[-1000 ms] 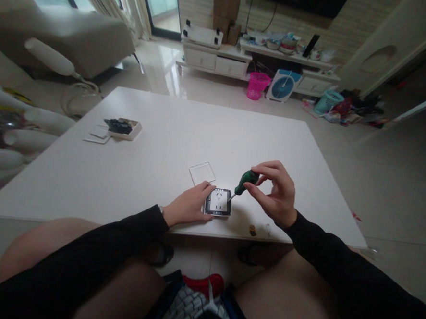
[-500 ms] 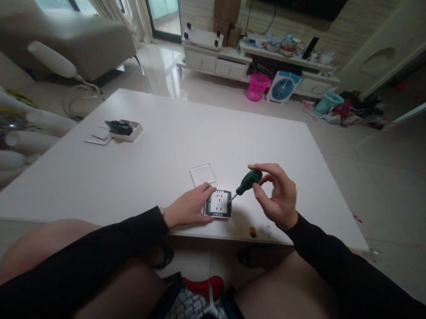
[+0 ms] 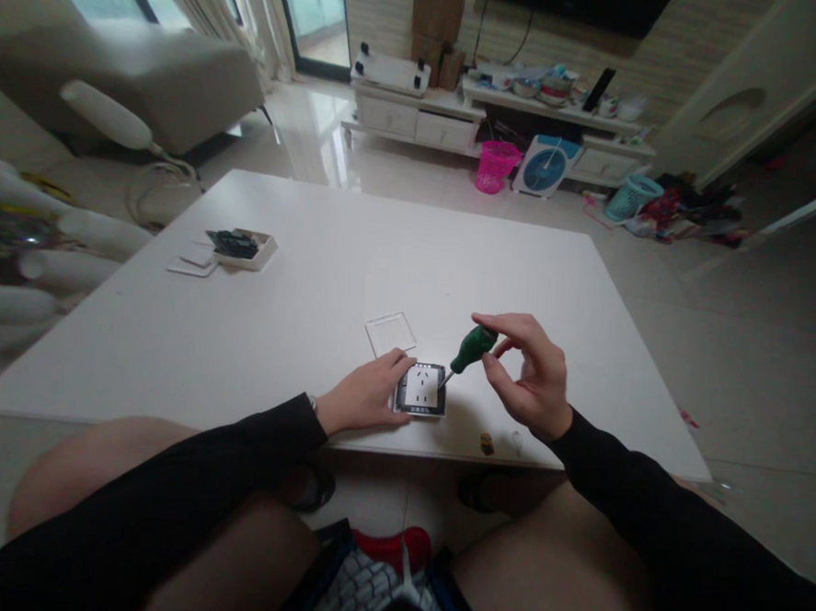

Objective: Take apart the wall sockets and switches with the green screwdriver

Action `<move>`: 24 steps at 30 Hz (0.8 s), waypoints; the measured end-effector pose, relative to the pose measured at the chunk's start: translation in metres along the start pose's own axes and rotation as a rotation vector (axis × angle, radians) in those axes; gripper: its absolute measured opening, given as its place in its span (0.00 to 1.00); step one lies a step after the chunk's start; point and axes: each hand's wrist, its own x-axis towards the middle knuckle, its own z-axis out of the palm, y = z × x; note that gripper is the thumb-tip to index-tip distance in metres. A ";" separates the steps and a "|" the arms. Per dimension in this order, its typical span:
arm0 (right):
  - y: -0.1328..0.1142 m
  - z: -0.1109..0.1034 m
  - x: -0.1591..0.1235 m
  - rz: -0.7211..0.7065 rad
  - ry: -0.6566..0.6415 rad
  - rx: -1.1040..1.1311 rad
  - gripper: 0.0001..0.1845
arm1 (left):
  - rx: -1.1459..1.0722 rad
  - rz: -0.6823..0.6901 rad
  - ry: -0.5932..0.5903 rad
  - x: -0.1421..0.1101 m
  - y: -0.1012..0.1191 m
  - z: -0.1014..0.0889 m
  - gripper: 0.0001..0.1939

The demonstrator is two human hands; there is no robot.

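Note:
A wall socket (image 3: 422, 387) with a white face and a black frame lies near the table's front edge. My left hand (image 3: 370, 391) grips it by its left side, thumb and fingers around the edge. In my right hand (image 3: 529, 373) is a green-handled screwdriver (image 3: 474, 348), pinched between thumb and fingers. Its shaft slants down to the left, and the tip meets the right side of the socket. Just behind the socket lies a thin white cover frame (image 3: 391, 333), partly behind my left hand. A small brownish item (image 3: 487, 444) rests by the front edge, below my right hand.
On the far left of the white table (image 3: 315, 244) stands a small white box (image 3: 255, 252) with dark parts in it, beside flat white plates (image 3: 193, 263). Beyond the table are a pink basket (image 3: 496, 168), a blue fan (image 3: 546, 166) and a low cabinet (image 3: 388, 115).
The fingers of my right hand have shifted around the screwdriver handle, the index finger now stretched along its top. The tip stays at the socket, and my left hand keeps its hold.

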 end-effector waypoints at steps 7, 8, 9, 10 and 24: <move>0.001 0.001 0.001 -0.018 0.046 -0.027 0.27 | -0.006 -0.013 0.011 -0.001 0.000 0.000 0.40; 0.001 0.001 0.001 -0.013 0.038 -0.020 0.27 | -0.006 -0.011 0.012 -0.001 0.000 0.001 0.41; 0.001 0.001 0.001 -0.007 0.026 -0.013 0.27 | -0.006 -0.009 0.014 -0.001 -0.001 0.001 0.41; 0.001 0.001 0.001 -0.003 0.018 -0.008 0.28 | -0.005 -0.006 0.016 -0.001 -0.001 0.002 0.41; 0.002 0.000 -0.001 -0.028 0.017 -0.011 0.31 | 0.001 -0.009 0.002 0.000 0.000 0.001 0.40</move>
